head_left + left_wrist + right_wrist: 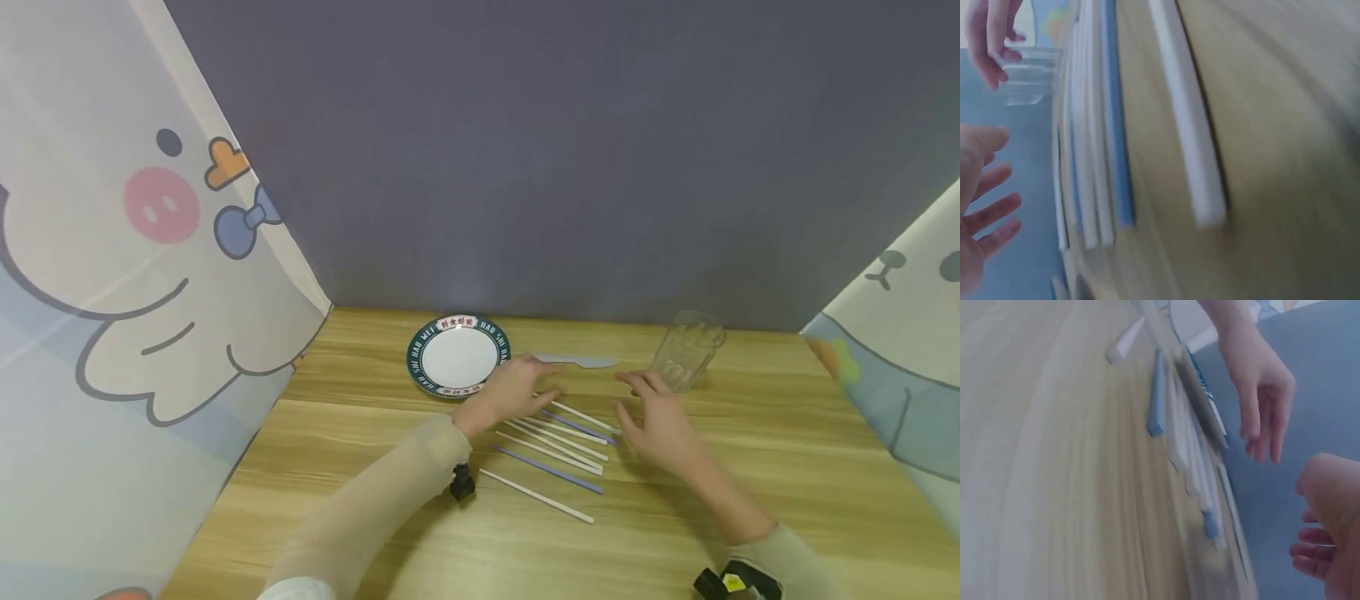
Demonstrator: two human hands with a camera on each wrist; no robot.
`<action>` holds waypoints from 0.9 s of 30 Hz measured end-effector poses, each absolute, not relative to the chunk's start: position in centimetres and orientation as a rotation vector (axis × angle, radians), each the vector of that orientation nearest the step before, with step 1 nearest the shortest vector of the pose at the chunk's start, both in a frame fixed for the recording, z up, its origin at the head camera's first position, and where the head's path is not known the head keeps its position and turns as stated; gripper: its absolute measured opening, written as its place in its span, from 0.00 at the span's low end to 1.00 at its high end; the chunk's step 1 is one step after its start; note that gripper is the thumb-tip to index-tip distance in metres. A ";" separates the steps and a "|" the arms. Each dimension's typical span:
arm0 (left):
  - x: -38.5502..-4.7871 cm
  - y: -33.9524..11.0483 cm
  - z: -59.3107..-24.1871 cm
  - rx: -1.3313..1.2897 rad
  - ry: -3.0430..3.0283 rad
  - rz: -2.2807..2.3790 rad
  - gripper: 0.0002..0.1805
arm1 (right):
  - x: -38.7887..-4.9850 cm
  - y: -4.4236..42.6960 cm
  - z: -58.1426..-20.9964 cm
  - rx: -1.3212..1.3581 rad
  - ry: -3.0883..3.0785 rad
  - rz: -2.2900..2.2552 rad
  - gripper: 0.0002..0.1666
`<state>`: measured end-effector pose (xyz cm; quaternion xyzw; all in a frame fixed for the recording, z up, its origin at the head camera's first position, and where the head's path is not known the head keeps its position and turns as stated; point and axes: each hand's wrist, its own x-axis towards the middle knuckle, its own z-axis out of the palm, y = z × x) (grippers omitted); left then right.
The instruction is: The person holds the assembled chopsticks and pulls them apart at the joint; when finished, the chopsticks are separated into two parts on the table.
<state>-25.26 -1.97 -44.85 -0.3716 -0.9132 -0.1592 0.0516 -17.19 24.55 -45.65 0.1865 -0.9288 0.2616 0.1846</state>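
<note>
My left hand (pixel 510 388) hovers above the far ends of a row of thin sticks, between the plate and the knife. In the left wrist view the fingers of that left hand (pixel 979 212) are spread and hold nothing. Across from it, my right hand (pixel 662 423) is over the right side of the row, with the glass just behind. Its fingers look relaxed and hold nothing in the right wrist view, where the right hand (pixel 1335 525) is partly cut off. Several white sticks (pixel 536 496) and a few blue-purple sticks (pixel 549 469) lie roughly parallel on the table.
A round plate (pixel 459 360) with a dark green patterned rim is at the back left. A knife (pixel 596 362) lies behind the sticks. The clear glass (pixel 686 352) stands at the back right. A dark grey wall (pixel 525 167) closes off the wooden table (pixel 337 467).
</note>
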 end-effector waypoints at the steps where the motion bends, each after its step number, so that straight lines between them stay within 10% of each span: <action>1: -25.2 -1.5 -45.1 -1.146 -2.787 -0.461 0.25 | -17.3 24.2 -45.9 0.536 -2.640 0.731 0.25; 12: -25.3 0.7 -46.5 -1.201 -2.862 -0.305 0.11 | -18.7 22.1 -47.6 0.667 -2.816 0.689 0.04; 27: -25.5 -1.1 -45.4 -1.367 -2.799 -0.514 0.08 | -19.9 21.4 -46.1 0.909 -2.701 0.630 0.03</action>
